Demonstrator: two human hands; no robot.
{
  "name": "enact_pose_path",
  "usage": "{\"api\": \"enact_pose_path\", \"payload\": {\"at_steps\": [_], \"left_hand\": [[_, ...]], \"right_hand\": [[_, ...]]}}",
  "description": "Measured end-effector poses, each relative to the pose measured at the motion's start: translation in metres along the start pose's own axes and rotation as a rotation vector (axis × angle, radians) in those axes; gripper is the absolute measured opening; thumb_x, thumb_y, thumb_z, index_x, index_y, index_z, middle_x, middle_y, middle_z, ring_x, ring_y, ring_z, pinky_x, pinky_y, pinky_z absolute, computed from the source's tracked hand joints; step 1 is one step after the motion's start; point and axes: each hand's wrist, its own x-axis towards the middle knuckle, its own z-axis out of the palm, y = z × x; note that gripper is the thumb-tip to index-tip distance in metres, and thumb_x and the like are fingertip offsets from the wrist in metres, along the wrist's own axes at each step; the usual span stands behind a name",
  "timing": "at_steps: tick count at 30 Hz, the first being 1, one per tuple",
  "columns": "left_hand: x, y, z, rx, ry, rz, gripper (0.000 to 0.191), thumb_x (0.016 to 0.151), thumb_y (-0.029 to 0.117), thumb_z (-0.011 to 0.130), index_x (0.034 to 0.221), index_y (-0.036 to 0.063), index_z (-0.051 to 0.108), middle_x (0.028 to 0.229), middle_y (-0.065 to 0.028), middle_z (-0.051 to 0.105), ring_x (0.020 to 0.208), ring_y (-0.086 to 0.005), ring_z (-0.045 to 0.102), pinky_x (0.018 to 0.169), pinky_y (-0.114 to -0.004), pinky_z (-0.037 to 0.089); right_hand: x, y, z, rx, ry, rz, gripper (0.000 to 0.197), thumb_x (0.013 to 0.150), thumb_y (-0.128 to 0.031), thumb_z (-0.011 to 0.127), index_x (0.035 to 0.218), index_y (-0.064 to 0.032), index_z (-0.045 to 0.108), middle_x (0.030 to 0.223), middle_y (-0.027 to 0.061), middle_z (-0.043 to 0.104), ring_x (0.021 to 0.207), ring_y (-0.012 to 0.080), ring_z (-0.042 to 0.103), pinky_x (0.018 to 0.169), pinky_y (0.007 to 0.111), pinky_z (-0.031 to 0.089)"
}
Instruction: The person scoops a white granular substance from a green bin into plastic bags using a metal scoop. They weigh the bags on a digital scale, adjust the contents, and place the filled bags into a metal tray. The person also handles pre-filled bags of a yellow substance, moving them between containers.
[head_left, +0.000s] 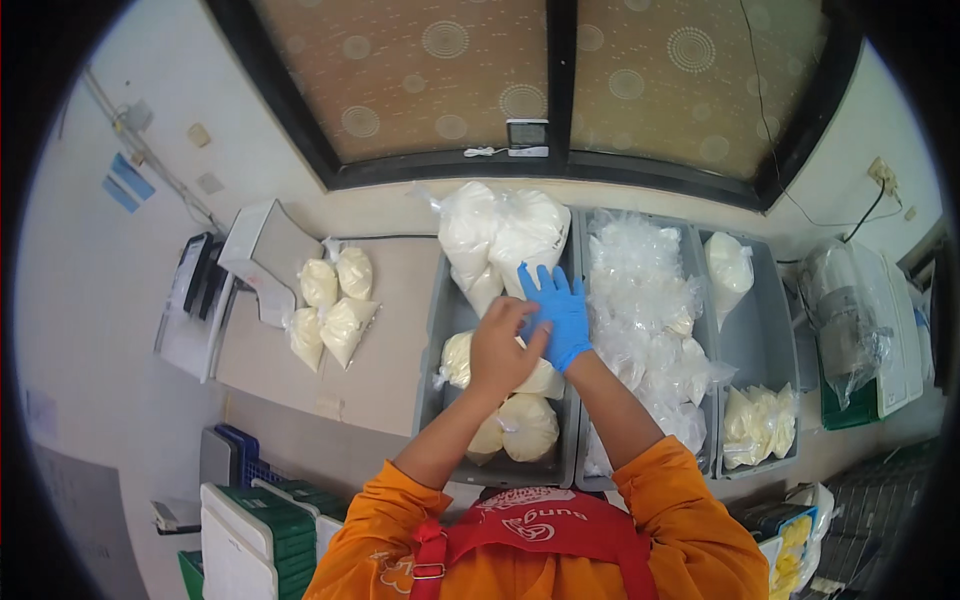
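A blue disposable glove (564, 322) covers my right hand (559, 311), whose fingers are spread and hold nothing. My left hand (504, 346) is bare. Its thumb and curled fingers close on the glove's thumb side, hiding that part. Both hands are above a grey plastic crate (427, 375). Large clear bags of white powder (469, 232) stand at the crate's far end, just beyond my gloved fingers. Tied bags of cream-coloured powder (529, 427) lie nearer to me, partly under my left hand and forearm.
Right of this crate, a second grey crate holds many crumpled clear plastic bags (645, 300). A third crate (757, 322) contains powder bags at both ends. Several cream powder bags (337, 300) sit on the left tabletop (390, 330). A plastic-wrapped machine (844, 322) stands far right.
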Motion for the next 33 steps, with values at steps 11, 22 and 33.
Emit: {"api": "enact_pose_path", "payload": {"at_steps": [11,22,33], "left_hand": [[-0.019,-0.012,-0.089,-0.906,0.109,-0.340,0.018,0.100,0.023,0.065,0.106,0.0052,0.067,0.095,-0.0023,0.070,0.083,-0.0110,0.065,0.073,-0.025,0.051],[-0.037,0.020,-0.113,-0.312,0.238,0.085,0.009,0.096,0.005,0.062,0.089,-0.0006,0.062,0.078,-0.0023,0.057,0.067,-0.0083,0.051,0.063,-0.023,0.041],[-0.040,0.021,-0.133,-0.266,0.056,-0.207,0.021,0.095,0.014,0.070,0.081,0.0002,0.063,0.070,0.0020,0.061,0.066,-0.0034,0.049,0.055,-0.025,0.038]], "right_hand": [[-0.025,-0.067,-0.072,1.342,-0.076,-0.580,0.087,0.096,-0.048,0.057,0.161,-0.0019,0.022,0.168,0.0221,0.009,0.157,0.0350,0.005,0.124,0.046,0.012],[-0.038,-0.115,-0.081,1.227,0.169,-0.460,0.114,0.080,-0.070,0.068,0.160,-0.0016,0.024,0.167,0.0285,-0.003,0.155,0.0440,0.007,0.121,0.052,0.020],[-0.032,-0.117,-0.084,1.011,0.126,-0.414,0.118,0.065,-0.067,0.080,0.155,-0.0033,0.039,0.166,0.0303,0.002,0.153,0.0510,0.004,0.121,0.060,0.011]]}}
